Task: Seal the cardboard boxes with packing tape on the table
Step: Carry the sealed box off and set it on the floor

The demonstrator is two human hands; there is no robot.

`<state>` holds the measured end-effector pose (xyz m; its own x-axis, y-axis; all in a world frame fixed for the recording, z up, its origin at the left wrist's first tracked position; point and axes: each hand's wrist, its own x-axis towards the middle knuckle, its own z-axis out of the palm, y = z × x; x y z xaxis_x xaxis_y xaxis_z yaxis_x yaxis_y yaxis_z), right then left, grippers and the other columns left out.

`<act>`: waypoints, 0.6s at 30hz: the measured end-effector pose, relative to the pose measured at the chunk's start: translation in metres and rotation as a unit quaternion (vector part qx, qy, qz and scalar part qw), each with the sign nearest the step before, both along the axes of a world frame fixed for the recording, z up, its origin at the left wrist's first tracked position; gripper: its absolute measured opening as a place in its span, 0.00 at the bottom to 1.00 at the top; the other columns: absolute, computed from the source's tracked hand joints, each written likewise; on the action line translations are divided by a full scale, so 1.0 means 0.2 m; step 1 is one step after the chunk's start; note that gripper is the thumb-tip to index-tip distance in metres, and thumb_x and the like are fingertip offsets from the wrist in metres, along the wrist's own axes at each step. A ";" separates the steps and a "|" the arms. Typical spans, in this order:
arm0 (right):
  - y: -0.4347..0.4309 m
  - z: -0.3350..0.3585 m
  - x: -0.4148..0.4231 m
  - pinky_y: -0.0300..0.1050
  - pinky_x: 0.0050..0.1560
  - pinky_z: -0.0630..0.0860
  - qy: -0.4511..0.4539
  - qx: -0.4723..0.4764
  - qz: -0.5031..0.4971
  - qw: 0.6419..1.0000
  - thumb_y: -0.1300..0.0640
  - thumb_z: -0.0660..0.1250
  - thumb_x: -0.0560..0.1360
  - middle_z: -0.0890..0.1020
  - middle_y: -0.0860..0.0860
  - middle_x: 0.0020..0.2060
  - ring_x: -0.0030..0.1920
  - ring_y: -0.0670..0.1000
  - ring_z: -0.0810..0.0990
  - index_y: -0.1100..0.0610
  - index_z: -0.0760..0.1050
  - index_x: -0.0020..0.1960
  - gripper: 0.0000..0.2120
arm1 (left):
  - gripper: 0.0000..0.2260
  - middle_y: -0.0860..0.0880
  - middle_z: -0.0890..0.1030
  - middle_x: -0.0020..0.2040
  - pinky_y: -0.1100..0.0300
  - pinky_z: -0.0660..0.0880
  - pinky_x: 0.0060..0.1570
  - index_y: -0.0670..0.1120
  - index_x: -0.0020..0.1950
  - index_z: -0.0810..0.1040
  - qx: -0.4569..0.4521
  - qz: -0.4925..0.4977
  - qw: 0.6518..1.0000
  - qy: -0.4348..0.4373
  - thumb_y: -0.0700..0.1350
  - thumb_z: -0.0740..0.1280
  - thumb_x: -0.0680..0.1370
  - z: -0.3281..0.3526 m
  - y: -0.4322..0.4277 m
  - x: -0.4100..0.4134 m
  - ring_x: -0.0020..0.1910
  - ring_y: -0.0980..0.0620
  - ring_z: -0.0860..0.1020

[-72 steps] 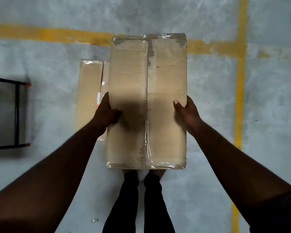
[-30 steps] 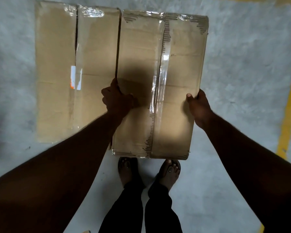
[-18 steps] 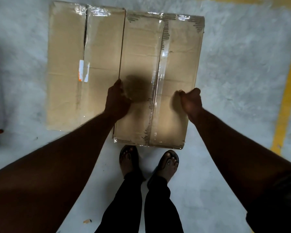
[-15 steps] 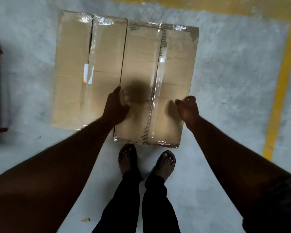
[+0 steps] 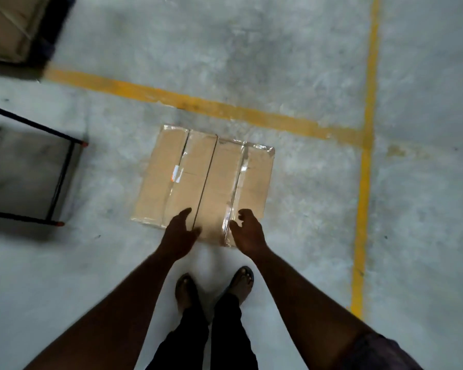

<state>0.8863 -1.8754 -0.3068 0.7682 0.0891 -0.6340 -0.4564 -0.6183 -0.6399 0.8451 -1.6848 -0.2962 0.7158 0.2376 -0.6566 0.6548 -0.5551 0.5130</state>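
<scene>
Sandalled feet (image 5: 214, 284) are seen nearest, just short of the taped box (image 5: 254, 182). Left hand (image 5: 178, 236) and right hand (image 5: 247, 233) are held over the near edge of the taped box, with nothing gripped. The left fingers are loosely spread and the right fingers loosely curled, thumb apart (contact with the cardboard cannot be told, likely none). Half a second ago both hands were pressed on the taped box. Now they are lifted off and the view is pulled up and back, so the release is read as done.

The taped box, carried in the air a couple of seconds ago, is now set flat on the concrete floor (image 5: 305, 222). Its left side is touching a second box (image 5: 158, 182). A clear tape strip (image 5: 237, 188) is seen down the centre seam of the taped box, and gloss is seen at its far corners too.

Beyond the taped box a yellow line (image 5: 225, 109) is painted. Left of the taped box, well apart, a black metal frame (image 5: 62, 177) is seen. Far beyond it to the left, a blurred carton (image 5: 6, 25) is cut off by the frame edge.

Judgement: this box is counted as sealed and put aside. No tape roll or table is visible, so the next unsealed carton is expected to be fetched from out of view.
</scene>
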 end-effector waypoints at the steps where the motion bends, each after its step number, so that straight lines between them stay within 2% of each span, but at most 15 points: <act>1: 0.03 0.11 -0.04 0.41 0.58 0.70 -0.007 0.004 0.008 1.000 0.55 0.67 0.81 0.78 0.57 0.64 0.63 0.57 0.77 0.61 0.69 0.71 0.21 | 0.31 0.42 0.68 0.76 0.48 0.66 0.72 0.45 0.79 0.62 -0.004 0.012 1.000 -0.008 0.45 0.71 0.79 0.13 0.00 -0.05 0.73 0.44 0.68; 3: 0.09 0.30 -0.11 0.40 0.58 0.67 -0.014 0.013 0.024 1.000 0.54 0.67 0.81 0.77 0.57 0.65 0.65 0.56 0.76 0.61 0.69 0.71 0.22 | 0.30 0.43 0.69 0.76 0.51 0.66 0.71 0.45 0.79 0.64 -0.011 0.030 0.999 -0.025 0.45 0.71 0.79 0.33 0.02 -0.17 0.72 0.44 0.70; 6: 0.19 0.50 -0.24 0.40 0.58 0.67 -0.045 0.012 0.075 0.996 0.55 0.66 0.81 0.77 0.58 0.66 0.66 0.56 0.75 0.61 0.69 0.72 0.22 | 0.29 0.45 0.68 0.77 0.55 0.64 0.71 0.44 0.78 0.64 0.002 -0.012 0.999 -0.042 0.46 0.70 0.80 0.55 0.09 -0.38 0.73 0.45 0.69; 11: 0.42 0.72 -0.58 0.46 0.65 0.69 -0.104 -0.004 0.191 0.976 0.53 0.65 0.81 0.75 0.56 0.67 0.67 0.56 0.74 0.59 0.68 0.72 0.22 | 0.29 0.44 0.68 0.76 0.58 0.61 0.71 0.43 0.79 0.63 0.034 -0.035 0.997 -0.064 0.46 0.69 0.80 0.82 0.33 -0.80 0.73 0.45 0.68; 14: 0.62 0.79 -0.83 0.47 0.64 0.70 -0.114 -0.008 0.248 0.962 0.52 0.65 0.80 0.76 0.56 0.65 0.65 0.57 0.75 0.59 0.69 0.71 0.22 | 0.28 0.43 0.68 0.76 0.55 0.62 0.72 0.43 0.78 0.64 0.030 0.011 0.995 -0.090 0.45 0.69 0.80 0.91 0.51 -1.15 0.73 0.45 0.68; 18: 0.93 0.85 -1.28 0.45 0.62 0.70 -0.120 -0.006 0.269 0.955 0.53 0.67 0.80 0.79 0.56 0.61 0.63 0.57 0.77 0.61 0.73 0.66 0.18 | 0.27 0.45 0.69 0.75 0.53 0.64 0.72 0.45 0.77 0.66 0.000 0.116 0.988 -0.099 0.45 0.70 0.80 0.95 0.73 -1.72 0.73 0.45 0.69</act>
